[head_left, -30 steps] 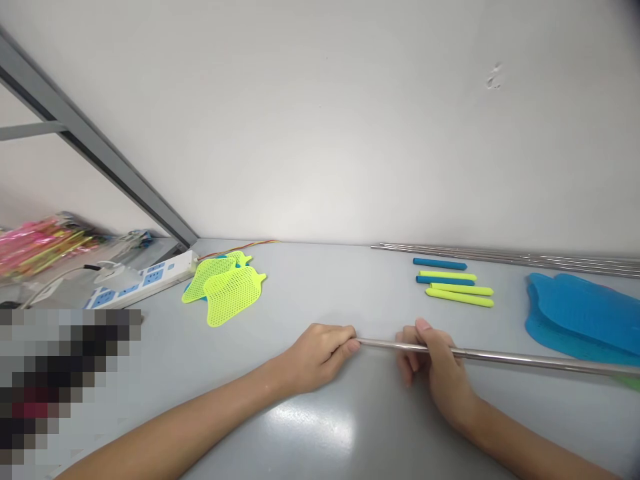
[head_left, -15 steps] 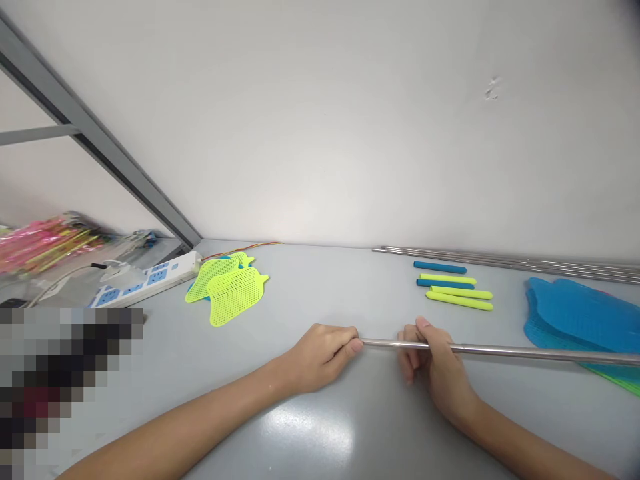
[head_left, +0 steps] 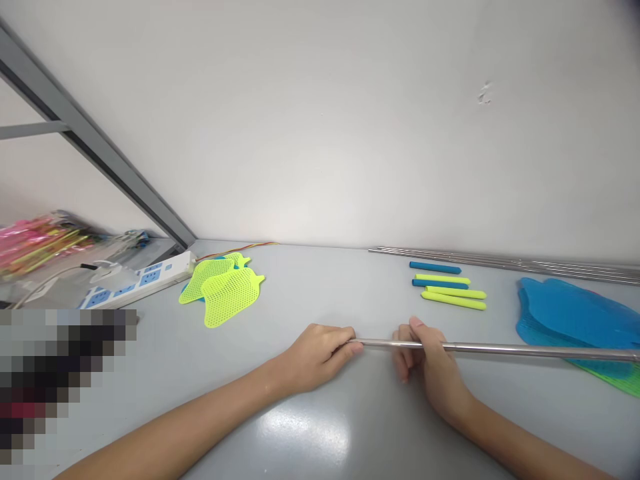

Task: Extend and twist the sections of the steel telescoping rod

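A thin metal telescopic rod (head_left: 510, 349) lies level across both my hands and runs toward the right edge. My left hand (head_left: 323, 357) pinches its thin left end between thumb and fingers. A little to the right, my right hand (head_left: 433, 367) holds the shaft, thumb on top and fingers curled behind it. Beyond the right hand, several blue and yellow plastic handle sleeves (head_left: 454, 302) rest on the table. The rod passes over a stack of blue fly swatter heads (head_left: 575, 310), with a green one beneath.
Yellow mesh swatter heads (head_left: 233, 297) lie at the left on the grey table (head_left: 310, 287). More metal rods (head_left: 500, 260) line the wall. A power strip (head_left: 145, 283) with cables and a pile of wrapped pink and yellow items (head_left: 43, 243) are at far left, by a metal frame (head_left: 125, 167).
The view has shifted slightly, so the table items appear a little further left. My left thumb has loosened slightly on the rod's end. Both hands keep nearly the same places.
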Demonstrator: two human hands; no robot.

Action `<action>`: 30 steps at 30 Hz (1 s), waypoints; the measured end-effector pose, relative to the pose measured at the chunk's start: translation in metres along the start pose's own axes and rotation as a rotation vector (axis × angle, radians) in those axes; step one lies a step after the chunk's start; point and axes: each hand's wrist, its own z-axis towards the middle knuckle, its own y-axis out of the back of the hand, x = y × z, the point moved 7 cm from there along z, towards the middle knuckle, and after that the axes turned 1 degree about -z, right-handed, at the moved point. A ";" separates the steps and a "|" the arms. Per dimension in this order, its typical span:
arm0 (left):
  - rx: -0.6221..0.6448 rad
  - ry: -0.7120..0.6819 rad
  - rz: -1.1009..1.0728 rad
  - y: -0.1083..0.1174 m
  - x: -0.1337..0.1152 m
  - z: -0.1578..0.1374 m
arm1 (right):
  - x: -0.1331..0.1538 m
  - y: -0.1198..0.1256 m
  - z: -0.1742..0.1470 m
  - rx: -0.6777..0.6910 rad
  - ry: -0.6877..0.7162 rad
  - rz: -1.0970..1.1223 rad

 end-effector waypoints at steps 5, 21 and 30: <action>-0.012 -0.002 0.004 0.000 -0.001 0.000 | 0.001 0.000 0.000 -0.002 -0.004 0.013; -0.030 0.017 -0.090 0.001 0.004 0.001 | 0.003 -0.001 0.000 -0.001 -0.023 -0.009; -0.028 -0.009 -0.070 0.000 0.003 0.000 | 0.002 -0.002 0.000 -0.014 -0.024 -0.027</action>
